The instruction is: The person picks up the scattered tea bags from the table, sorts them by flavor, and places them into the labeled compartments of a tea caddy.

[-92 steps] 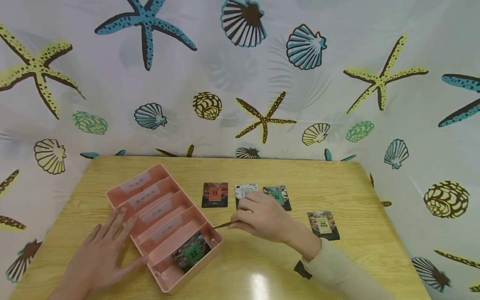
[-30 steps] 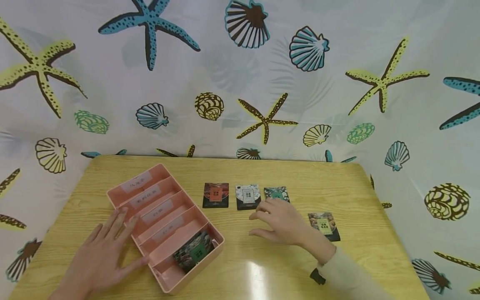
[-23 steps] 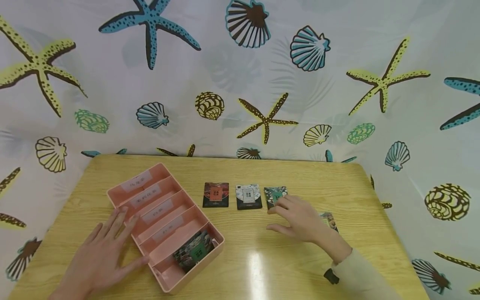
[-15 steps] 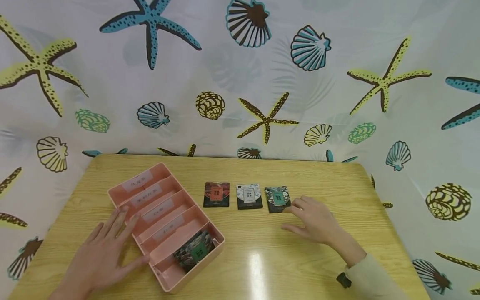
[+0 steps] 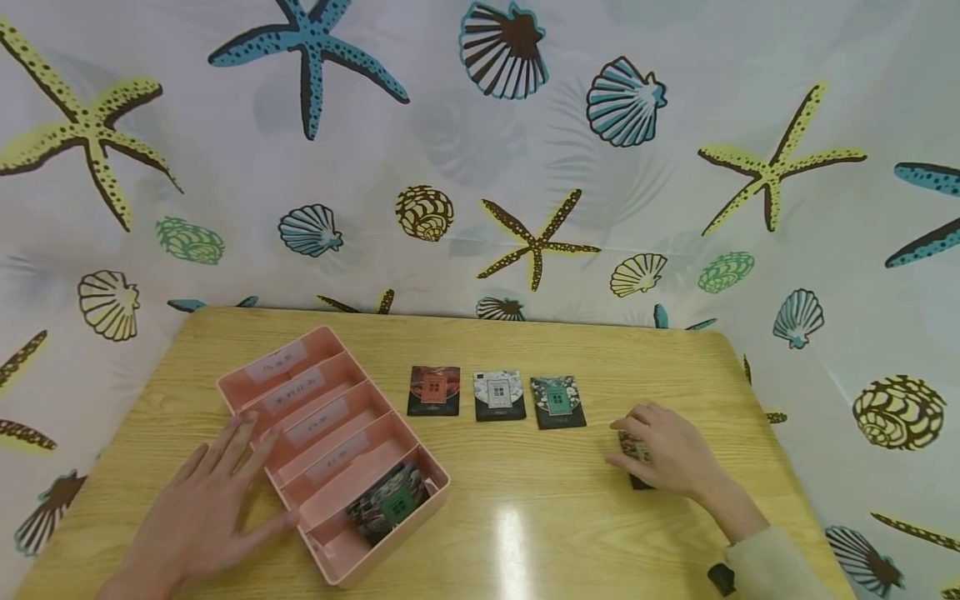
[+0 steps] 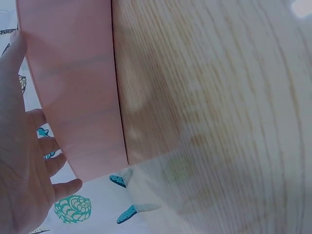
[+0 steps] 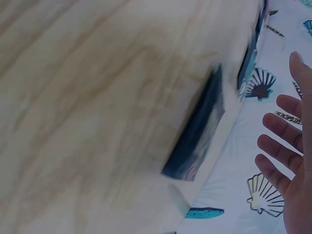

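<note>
My left hand [image 5: 198,508] lies with spread fingers along the left side of a pink divided box [image 5: 341,552]; in the left wrist view its fingertips reach the box's side wall [image 6: 83,92]. Dark printed sachets [image 5: 396,504] with a green label lie overlapping in the box's nearest compartment. At the right of the table, my right hand [image 5: 675,450] hovers over a sachet [image 5: 641,481], partly hiding it. In the right wrist view, this sachet [image 7: 197,129] lies on the wood, apart from the loosely bent fingers [image 7: 282,151].
Three sachets lie in a row behind: a red one [image 5: 433,391], a white one [image 5: 499,396] and a green one [image 5: 558,402]. The box's other compartments bear white labels [image 5: 327,459]. A curtain with shells and starfish [image 5: 525,167] hangs behind the wooden table [image 5: 510,533].
My right hand held a sachet at the box's right corner, let it go into the nearest compartment, then moved right past the row to the far-right sachet. The left hand stayed put.
</note>
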`<state>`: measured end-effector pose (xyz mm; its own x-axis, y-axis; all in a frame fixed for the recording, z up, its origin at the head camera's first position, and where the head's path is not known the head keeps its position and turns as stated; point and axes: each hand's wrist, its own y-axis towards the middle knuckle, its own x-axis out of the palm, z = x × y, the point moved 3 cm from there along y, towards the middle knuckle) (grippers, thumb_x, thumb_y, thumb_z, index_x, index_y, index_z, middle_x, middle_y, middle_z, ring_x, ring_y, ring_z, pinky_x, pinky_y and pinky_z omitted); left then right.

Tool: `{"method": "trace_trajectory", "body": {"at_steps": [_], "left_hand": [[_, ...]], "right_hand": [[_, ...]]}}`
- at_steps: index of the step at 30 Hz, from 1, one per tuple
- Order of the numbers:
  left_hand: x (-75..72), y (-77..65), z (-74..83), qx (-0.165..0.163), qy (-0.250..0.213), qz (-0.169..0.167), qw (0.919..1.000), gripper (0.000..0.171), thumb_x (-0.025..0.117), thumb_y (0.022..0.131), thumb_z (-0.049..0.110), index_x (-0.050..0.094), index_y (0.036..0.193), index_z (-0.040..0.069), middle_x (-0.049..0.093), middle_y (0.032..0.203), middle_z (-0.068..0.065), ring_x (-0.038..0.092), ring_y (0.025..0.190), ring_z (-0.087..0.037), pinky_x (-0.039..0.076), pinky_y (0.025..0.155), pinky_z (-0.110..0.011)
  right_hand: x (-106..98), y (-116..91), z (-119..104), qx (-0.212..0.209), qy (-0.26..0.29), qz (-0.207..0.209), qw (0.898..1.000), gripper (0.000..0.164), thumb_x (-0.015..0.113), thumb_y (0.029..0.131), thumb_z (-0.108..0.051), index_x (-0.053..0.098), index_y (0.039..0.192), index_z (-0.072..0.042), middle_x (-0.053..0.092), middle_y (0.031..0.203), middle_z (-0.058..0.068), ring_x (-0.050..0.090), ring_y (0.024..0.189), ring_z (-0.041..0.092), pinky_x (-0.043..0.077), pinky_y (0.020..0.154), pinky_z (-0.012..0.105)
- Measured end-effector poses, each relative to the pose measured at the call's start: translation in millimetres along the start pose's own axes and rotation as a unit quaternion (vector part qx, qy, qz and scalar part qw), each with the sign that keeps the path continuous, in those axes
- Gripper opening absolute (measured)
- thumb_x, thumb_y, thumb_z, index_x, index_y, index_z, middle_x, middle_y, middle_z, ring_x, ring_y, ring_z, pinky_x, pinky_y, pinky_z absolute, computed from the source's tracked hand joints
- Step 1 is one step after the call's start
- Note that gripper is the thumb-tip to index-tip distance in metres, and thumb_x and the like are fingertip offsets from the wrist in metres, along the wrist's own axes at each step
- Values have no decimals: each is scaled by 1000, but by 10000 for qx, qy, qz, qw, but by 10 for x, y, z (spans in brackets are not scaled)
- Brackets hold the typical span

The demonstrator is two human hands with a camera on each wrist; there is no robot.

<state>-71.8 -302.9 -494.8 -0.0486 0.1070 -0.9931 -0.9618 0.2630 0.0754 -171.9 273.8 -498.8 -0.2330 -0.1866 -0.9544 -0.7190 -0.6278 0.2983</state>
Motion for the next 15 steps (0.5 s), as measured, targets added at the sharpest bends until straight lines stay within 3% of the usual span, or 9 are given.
{"method": "trace_trajectory", "body": {"at_steps": [3,4,5,7,15], "left_hand": [[-8,8,2,11,0,7,10000,104,63,91,73,36,164,5,16,178,-21,14,166,-41,3,136,-62],[-11,11,2,11,1,-20,10000,104,63,91,73,36,164,4,16,178,-21,14,166,-41,13,133,-68],[-10,12,1,1,0,-47,10000,104,63,90,74,36,164,4,16,178,-21,14,166,-41,14,132,-69],[-13,15,5,-13,-8,-90,10000,105,63,90,74,37,164,4,16,177,-22,14,166,-41,35,121,-69],[-14,19,14,22,18,37,10000,105,62,90,74,37,163,4,16,178,-21,13,167,-40,33,122,-70]], "right_hand": [[41,-74,70,135,45,-84,9999,47,84,85,-53,79,114,-16,72,96,-2,65,82,14,57,66,31],[57,-96,94,179,51,-141,9997,48,83,85,-53,79,115,-16,72,97,-2,65,83,15,57,66,31],[74,-115,116,220,64,-199,9995,49,83,85,-55,78,115,-16,72,98,-2,65,84,15,57,67,32],[102,-148,157,323,67,-365,9988,53,81,85,-58,78,117,-16,72,100,-1,66,87,16,59,70,34],[193,-277,288,876,43,-1013,9910,70,75,84,-72,73,129,-18,71,116,4,68,104,24,62,88,46]]}}
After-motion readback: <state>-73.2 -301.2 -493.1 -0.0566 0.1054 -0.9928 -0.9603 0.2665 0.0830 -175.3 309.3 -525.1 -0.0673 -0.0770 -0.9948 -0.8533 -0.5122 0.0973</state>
